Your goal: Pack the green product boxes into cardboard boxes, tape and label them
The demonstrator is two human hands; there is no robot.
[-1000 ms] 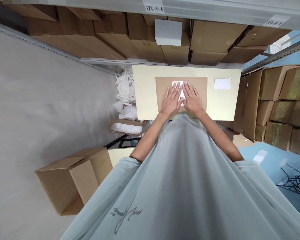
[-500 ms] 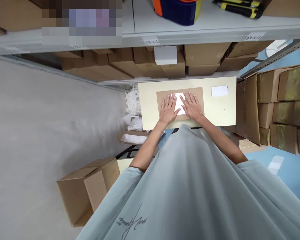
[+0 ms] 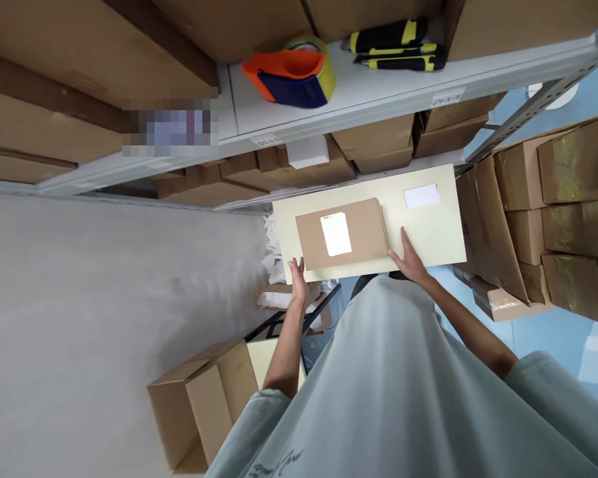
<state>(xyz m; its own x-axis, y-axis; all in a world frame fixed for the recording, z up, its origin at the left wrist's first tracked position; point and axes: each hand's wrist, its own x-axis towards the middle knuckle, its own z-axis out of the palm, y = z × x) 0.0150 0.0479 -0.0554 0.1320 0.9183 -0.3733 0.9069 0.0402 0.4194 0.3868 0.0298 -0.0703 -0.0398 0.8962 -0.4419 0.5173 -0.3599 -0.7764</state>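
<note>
A flat brown cardboard box with a white label stuck on its top lies on a cream tabletop. My left hand is at the box's near left corner, its fingers raised and slightly apart; contact with the box is hard to judge. At the near right corner, my right hand has its fingers spread, the fingertips on or close to the box's edge. Neither hand is closed around anything. A pad of white labels lies to the right on the tabletop.
Beyond the tabletop, a grey shelf holds an orange and blue tape dispenser, several yellow and black utility knives and cartons. Stacked cartons stand at right. An open carton is at lower left.
Both hands have come off the label and moved apart to the box's near corners. The box's top now shows fully. The view has shifted and tilted, showing more of the shelf.
</note>
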